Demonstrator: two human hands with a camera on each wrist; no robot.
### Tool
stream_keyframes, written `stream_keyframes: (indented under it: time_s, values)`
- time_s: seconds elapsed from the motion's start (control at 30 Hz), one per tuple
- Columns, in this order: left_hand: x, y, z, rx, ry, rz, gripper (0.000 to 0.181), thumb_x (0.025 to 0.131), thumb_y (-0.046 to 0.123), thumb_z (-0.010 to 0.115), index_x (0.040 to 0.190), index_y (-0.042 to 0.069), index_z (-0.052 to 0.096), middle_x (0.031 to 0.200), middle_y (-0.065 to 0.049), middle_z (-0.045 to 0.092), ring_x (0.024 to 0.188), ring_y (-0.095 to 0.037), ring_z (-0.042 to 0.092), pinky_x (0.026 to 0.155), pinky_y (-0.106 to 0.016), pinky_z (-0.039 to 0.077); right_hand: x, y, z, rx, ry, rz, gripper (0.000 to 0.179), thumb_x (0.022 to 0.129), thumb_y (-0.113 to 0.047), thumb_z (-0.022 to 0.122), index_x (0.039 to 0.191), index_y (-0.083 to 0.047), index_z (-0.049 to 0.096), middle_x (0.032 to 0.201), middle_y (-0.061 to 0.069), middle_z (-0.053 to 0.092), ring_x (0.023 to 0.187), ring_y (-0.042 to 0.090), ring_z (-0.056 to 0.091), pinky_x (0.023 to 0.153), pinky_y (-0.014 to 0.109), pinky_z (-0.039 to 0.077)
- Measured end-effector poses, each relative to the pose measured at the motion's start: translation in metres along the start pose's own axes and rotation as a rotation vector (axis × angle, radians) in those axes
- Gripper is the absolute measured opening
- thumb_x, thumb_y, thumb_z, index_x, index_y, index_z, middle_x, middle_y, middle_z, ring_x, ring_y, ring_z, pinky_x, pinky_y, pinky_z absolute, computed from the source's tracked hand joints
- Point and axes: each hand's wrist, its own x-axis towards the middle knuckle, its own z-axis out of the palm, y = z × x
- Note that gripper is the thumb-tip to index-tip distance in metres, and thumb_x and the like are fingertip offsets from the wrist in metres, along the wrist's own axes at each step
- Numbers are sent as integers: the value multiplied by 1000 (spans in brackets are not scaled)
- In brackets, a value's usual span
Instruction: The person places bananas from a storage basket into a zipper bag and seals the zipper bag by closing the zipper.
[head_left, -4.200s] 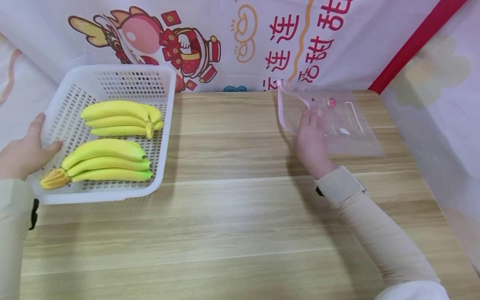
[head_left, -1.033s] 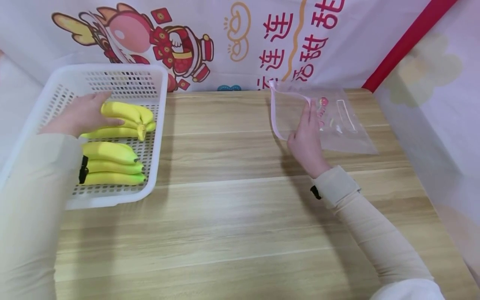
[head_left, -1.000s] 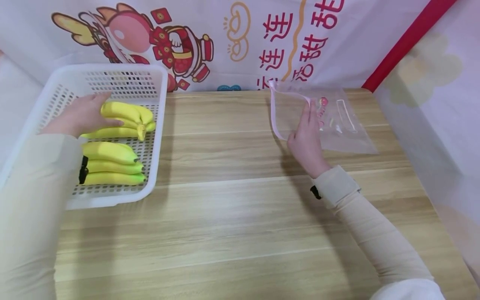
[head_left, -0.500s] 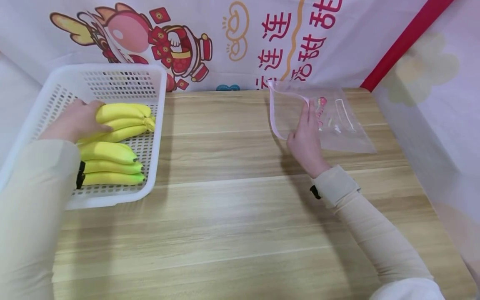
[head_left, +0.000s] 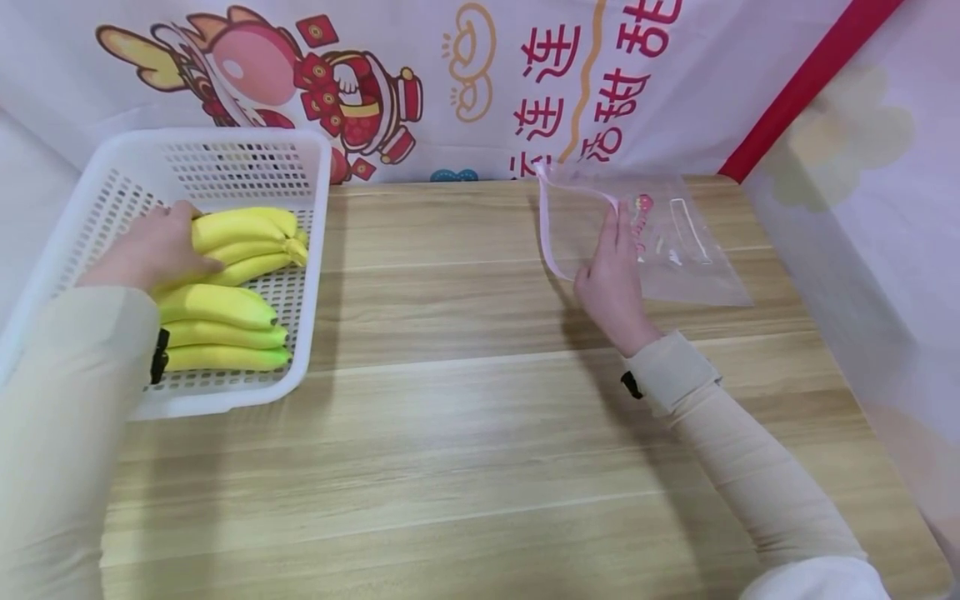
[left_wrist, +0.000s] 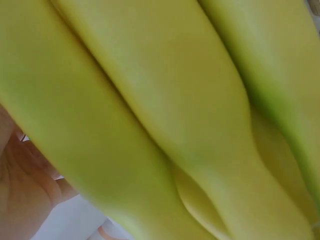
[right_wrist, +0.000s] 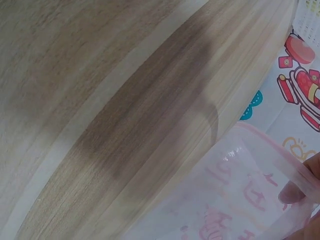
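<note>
Left hand (head_left: 156, 248) grips far bananas (head_left: 249, 235), right hand (head_left: 613, 293) pinches ziplock bag (head_left: 663, 262) by table's far edge (head_left: 420, 193); slack grip might drop 'em.

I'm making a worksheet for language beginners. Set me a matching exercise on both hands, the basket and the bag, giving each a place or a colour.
Column one
1. Left hand
2. Right hand
3. Basket
4. Bag

Column two
A. White, with many small holes
B. At the mouth of the bag
C. See-through, with a pink edge
D. On the bananas

Right pairs: 1-D, 2-B, 3-A, 4-C
</note>
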Motion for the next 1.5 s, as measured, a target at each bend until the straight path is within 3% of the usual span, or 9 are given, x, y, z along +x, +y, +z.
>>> stream_keyframes:
  time_s: [0.17,0.33,0.53,0.67,0.93,1.1,1.2,1.33,1.5]
  values:
    - [-2,3,0,-54,-29,-19,87,86,36,67,140,-12,17,118,-34,42,100,-45,46,83,-62,42,-2,1,0,-2,23,-19,83,77,11,46,150,8,7,159,26,1,148,40,8,123,47,8]
    - [-2,4,0,-56,-2,-8,90,85,34,68,140,-13,14,118,-36,41,100,-45,45,85,-63,41,-2,2,0,-2,26,-21,82,77,11,45,150,8,7,159,26,1,147,40,8,123,47,9]
    - [3,0,1,-30,39,19,102,83,33,69,146,-13,4,130,-41,31,113,-51,34,98,-71,29,-2,1,-1,-9,16,-16,83,77,11,45,150,7,6,159,25,1,148,40,7,123,47,9]
    - [0,1,0,22,65,18,101,84,33,68,147,-12,3,137,-45,20,118,-58,27,98,-74,25,-3,2,-2,-14,8,-10,84,77,10,46,150,7,5,159,25,0,147,41,7,123,47,9]
    - [-8,4,-1,73,128,-40,93,85,32,65,147,-11,11,134,-45,18,111,-60,25,85,-75,33,-2,2,-3,-17,0,-2,84,77,10,46,150,6,4,160,23,-1,148,40,7,123,47,9]
    - [-10,4,-1,17,154,-105,96,85,32,65,150,-6,5,139,-46,12,112,-58,27,83,-74,36,-2,3,-3,-15,6,-1,85,77,9,46,151,6,3,160,23,-1,148,40,7,123,47,9]
    - [-11,5,-3,-21,168,-131,97,85,30,66,150,-4,2,134,-46,19,107,-54,33,79,-71,39,-3,4,-3,-13,15,-4,85,77,9,45,151,5,3,160,23,-1,148,40,8,123,48,10]
    - [-11,8,-6,-36,210,-141,95,86,25,64,149,-5,0,127,-45,29,104,-53,37,84,-69,39,-3,4,-4,-17,21,-14,85,77,9,46,150,6,4,160,24,0,147,41,9,123,48,10]
    - [-16,14,-9,-65,289,-159,92,88,26,61,150,-1,-1,133,-45,26,104,-57,38,87,-71,37,-4,3,-5,-18,24,-20,84,77,8,46,150,7,4,160,24,0,147,41,10,123,48,10]
